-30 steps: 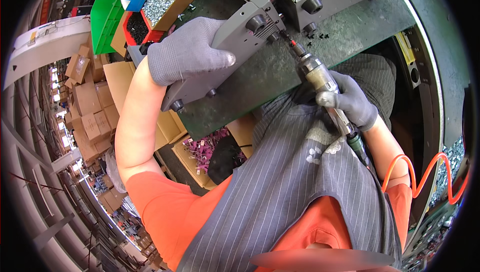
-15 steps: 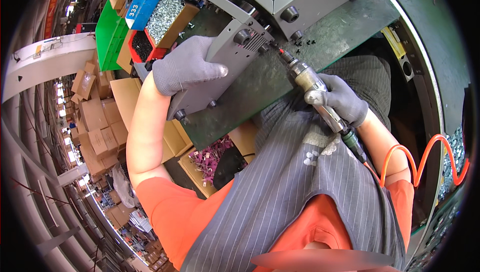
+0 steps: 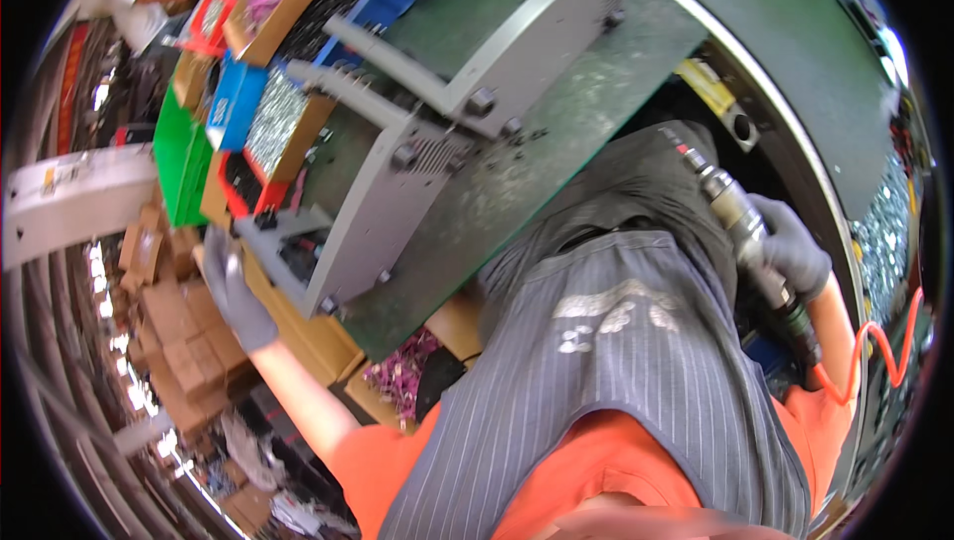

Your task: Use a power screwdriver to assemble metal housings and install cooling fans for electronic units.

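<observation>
1. Left hand (image 3: 237, 292), in a grey knit glove, sits at the near-left corner of a grey sheet-metal chassis box (image 3: 397, 207). The fingers lie against the box's left end, by a projecting bracket; whether they close round the edge or only press on it I cannot tell.
2. The box extends up and to the right from that hand, lying tilted on the green bench top (image 3: 556, 133). Dark round knobs show on its upper face, and a small vent grille is near its middle.
3. A second grey metal box (image 3: 517, 53) lies beyond the first, farther from the left hand, just beside it on the same bench.
4. Right hand (image 3: 790, 252), also grey-gloved, is clenched round the barrel of a metal pneumatic screwdriver (image 3: 745, 232). The tool's tip points up and left from the hand; its rear end runs down past the wrist.
5. An orange coiled air hose (image 3: 879, 361) leaves the tool's rear end, below and to the right of the right hand.
6. The tool tip is well apart from the chassis box, off the bench edge and over the person's lap; the dark striped apron (image 3: 616, 371) lies between the two hands.
7. Above the left hand: a green plastic bin (image 3: 179, 167), a blue bin, and an open brown tray of silver screws (image 3: 273, 118), all at the far-left side of the box.
8. Below the left hand: stacked brown cardboard cartons (image 3: 184, 341).
</observation>
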The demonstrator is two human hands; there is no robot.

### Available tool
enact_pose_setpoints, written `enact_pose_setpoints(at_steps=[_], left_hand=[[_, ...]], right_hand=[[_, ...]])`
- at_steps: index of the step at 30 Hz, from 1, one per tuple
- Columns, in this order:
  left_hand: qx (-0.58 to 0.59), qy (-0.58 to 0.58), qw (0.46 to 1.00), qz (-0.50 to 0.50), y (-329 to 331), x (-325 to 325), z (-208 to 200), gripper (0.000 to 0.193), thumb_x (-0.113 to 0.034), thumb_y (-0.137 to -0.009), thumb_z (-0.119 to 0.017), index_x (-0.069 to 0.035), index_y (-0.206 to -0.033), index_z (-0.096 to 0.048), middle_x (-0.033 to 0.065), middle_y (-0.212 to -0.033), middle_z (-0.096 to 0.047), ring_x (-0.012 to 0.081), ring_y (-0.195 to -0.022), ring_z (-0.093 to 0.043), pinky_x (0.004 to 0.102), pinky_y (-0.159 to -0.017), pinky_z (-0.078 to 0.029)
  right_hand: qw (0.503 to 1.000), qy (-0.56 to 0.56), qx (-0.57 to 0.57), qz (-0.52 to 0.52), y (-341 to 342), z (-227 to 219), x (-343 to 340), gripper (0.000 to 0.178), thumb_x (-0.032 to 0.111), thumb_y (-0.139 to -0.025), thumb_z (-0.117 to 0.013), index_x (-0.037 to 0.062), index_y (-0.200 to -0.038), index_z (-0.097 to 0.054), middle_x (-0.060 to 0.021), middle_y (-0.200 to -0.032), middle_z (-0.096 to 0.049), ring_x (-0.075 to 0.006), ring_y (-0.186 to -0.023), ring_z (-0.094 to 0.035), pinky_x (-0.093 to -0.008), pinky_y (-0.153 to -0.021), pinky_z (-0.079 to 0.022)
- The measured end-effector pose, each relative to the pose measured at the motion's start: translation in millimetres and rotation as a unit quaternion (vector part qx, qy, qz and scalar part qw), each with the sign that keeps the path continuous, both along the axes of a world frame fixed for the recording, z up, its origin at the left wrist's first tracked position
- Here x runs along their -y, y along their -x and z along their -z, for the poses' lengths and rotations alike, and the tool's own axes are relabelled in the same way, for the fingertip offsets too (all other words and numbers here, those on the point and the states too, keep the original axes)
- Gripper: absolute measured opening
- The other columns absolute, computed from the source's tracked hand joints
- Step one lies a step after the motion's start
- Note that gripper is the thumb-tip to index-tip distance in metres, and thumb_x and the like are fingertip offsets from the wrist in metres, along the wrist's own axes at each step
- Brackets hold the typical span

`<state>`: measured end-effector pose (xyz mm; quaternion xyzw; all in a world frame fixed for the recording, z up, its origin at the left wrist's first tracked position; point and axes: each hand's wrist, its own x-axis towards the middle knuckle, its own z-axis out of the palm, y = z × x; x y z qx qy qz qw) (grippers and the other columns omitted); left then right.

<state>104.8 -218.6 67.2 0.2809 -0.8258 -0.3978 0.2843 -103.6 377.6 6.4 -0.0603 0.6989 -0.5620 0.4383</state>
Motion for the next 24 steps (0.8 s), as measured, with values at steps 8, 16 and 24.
enact_pose_setpoints(at_steps=[8,16,24], left_hand=[[-0.177,-0.466,0.867,0.003,-5.3,53.4,113.6,0.060,-0.049,-0.098,-0.052,-0.003,-0.136,-0.049,0.0103,-0.127,-0.056,0.0224,-0.116,-0.055,0.0375,-0.102,-0.044],[-0.200,-0.429,0.881,-0.028,-8.7,42.7,108.7,0.062,-0.057,-0.096,-0.053,-0.004,-0.128,-0.052,0.0078,-0.115,-0.057,0.0198,-0.107,-0.056,0.0353,-0.095,-0.046],[-0.136,-0.124,0.983,0.001,30.0,63.0,-18.7,0.066,-0.065,-0.093,-0.053,-0.005,-0.120,-0.055,0.0053,-0.103,-0.058,0.0173,-0.099,-0.057,0.0331,-0.089,-0.048]], right_hand=[[0.969,-0.110,0.158,0.153,75.4,41.1,-88.7,0.036,0.040,-0.085,-0.069,0.0046,-0.086,-0.063,-0.0077,-0.068,-0.061,-0.0149,-0.052,-0.059,-0.0276,-0.043,-0.047],[0.825,-0.432,-0.305,-0.198,128.2,-8.7,-13.6,0.041,0.043,-0.088,-0.062,0.0027,-0.088,-0.072,-0.0166,-0.069,-0.067,-0.0309,-0.059,-0.066,-0.0432,-0.060,-0.054],[0.573,-0.049,-0.775,-0.263,152.5,-57.3,186.7,0.068,0.059,-0.083,-0.063,0.0079,-0.126,-0.055,-0.0152,-0.117,-0.058,-0.0351,-0.122,-0.051,-0.0489,-0.102,-0.041]])
